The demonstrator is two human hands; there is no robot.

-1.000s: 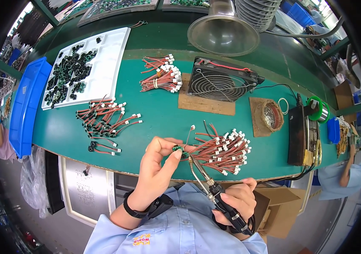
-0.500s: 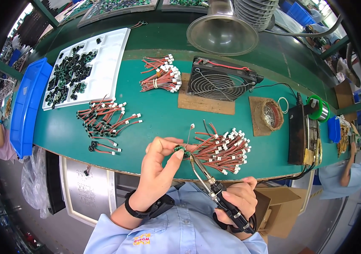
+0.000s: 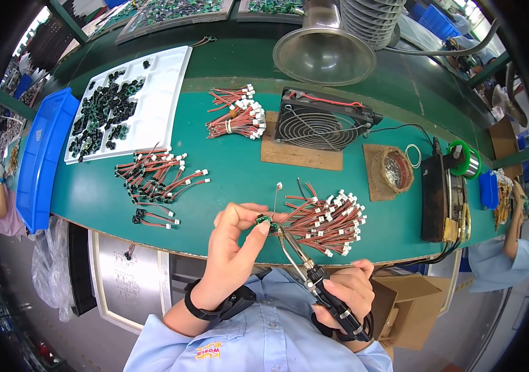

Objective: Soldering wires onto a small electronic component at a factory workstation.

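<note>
Pinched between the thumb and fingers of my left hand [image 3: 234, 239] is a small green circuit board [image 3: 263, 219]. A thin wire with a white connector [image 3: 279, 185] stands up beside those fingertips. My right hand [image 3: 350, 292] is wrapped round the black handle of a soldering iron [image 3: 332, 301], which has a thin metal tube running along its shaft. The iron's tip meets the board's right edge; whether it touches is too small to tell. Just right of the tip lies a fanned pile of red and black wires with white connectors [image 3: 329, 223].
A white tray [image 3: 162, 105] of small dark parts and a blue bin [image 3: 44, 161] stand at left. Wired parts [image 3: 153, 177] lie nearby. Beyond are bundled wires [image 3: 236, 115], a fan [image 3: 320, 121], a round solder-scrap pot [image 3: 394, 170], a solder spool [image 3: 464, 159] and a metal hood [image 3: 325, 56].
My hands, the board and the iron hold nearly the same position. The whole view has shifted very slightly.
</note>
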